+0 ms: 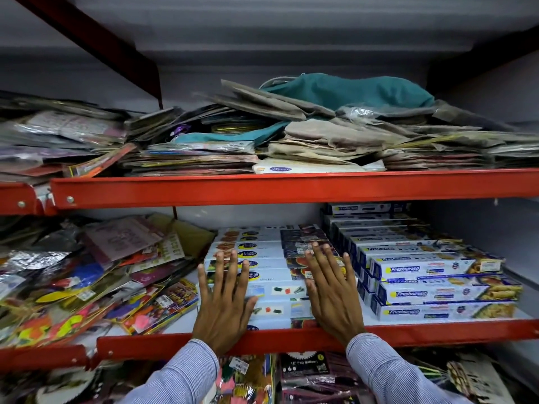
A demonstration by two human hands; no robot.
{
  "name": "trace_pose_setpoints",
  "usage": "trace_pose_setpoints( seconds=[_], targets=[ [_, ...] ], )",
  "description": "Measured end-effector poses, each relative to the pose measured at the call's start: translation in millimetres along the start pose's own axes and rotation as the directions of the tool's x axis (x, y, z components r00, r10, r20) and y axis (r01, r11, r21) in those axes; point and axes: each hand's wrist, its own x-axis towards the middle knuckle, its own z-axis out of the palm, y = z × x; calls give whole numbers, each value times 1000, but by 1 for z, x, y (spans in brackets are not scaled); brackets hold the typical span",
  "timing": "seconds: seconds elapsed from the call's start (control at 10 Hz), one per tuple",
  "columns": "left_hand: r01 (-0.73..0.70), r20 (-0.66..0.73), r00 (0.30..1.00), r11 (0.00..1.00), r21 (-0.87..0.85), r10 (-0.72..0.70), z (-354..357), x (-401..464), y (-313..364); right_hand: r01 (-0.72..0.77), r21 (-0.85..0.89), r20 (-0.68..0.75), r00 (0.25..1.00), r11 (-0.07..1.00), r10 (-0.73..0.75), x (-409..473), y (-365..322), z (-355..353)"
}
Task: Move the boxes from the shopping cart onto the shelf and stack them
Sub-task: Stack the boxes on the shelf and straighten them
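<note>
Both hands lie flat and open, palms down, gripping nothing. The left hand (223,298) presses on the left part of the stack of boxes (262,275) in the lower centre of the frame, fingers spread toward the back of the shelf; the right hand (331,290) presses on the stack's right part, its little finger close to the neighbouring boxes. Striped shirt sleeves run off the bottom edge.

The step in hand looks like settling and squaring the stack: the boxes are already on the middle shelf (291,336), lying in tiers that step back and upward, and the flat palms suggest they are being pushed back and levelled. The shopping cart is out of view, so how many boxes remain cannot be told. The next move probably calls for lifting both hands clear without dragging the top tier, then turning back to the cart for more.

The boxes are long, slim cardboard cartons with smooth, glossy printed faces, likely to slide on each other. Just to the right sits a second stack of Freshwrapp cartons (437,290), blue and white, similar in shape. To the left, at mid-frame, lie loose crinkled plastic packets (87,284), shiny and bright. The shelf edge is red painted metal. In the upper half of the frame, the shelf above holds soft folded cloth bags (335,121).
</note>
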Motion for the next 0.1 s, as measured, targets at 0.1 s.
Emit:
trace_pose_setpoints(
  seconds=[0.1],
  targets=[
    [5, -40, 999, 1000, -30, -6, -16, 1, 3, 10, 28, -59, 998, 1000, -8, 2, -10, -12]
  ],
)
